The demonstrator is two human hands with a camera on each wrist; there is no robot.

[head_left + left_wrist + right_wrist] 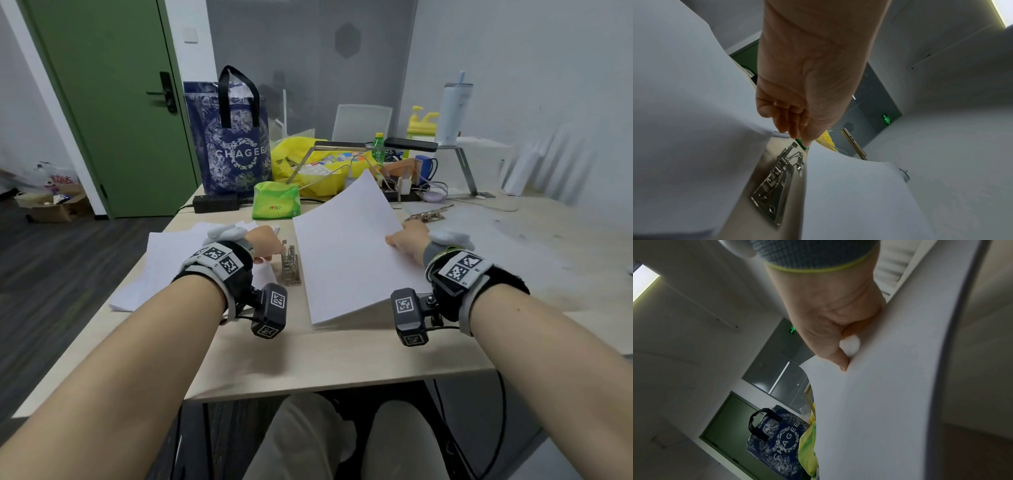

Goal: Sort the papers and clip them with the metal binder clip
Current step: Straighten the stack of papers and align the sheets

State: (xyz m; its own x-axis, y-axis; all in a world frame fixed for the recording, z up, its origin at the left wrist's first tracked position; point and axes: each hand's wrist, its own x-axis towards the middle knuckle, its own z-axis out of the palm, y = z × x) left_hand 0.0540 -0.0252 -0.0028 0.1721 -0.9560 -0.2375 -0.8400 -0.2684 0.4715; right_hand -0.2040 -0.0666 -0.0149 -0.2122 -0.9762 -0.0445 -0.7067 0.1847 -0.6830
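On the far left of the table (342,359) lies a loose spread of white papers (164,260), flat on the wood. Your left hand (263,245) sits over their right edge, fingers (789,120) loosely bent and pointing down toward the table; whether they pinch a sheet you cannot tell from either view — the wrist camera shows nothing clearly between them.

Just right of that hand the metal binder clip (291,263) lies on the bare wood, in the gap between the left papers and the raised sheets. In the left wrist view it (774,183) lies flat, close to the edge of the right-hand sheets.

Further right, the stack of white sheets (346,246) is lifted — its far corner stands up off the table while the near edge stays low. Your right hand (409,240) grips its right edge: the thumb (838,356) presses on the top face, the other fingers hidden behind the paper.

Beyond that hand a second metal clip (428,215) lies on the table. At the back stand a blue CHAGEE bag (233,147) and a green tissue pack (275,204).
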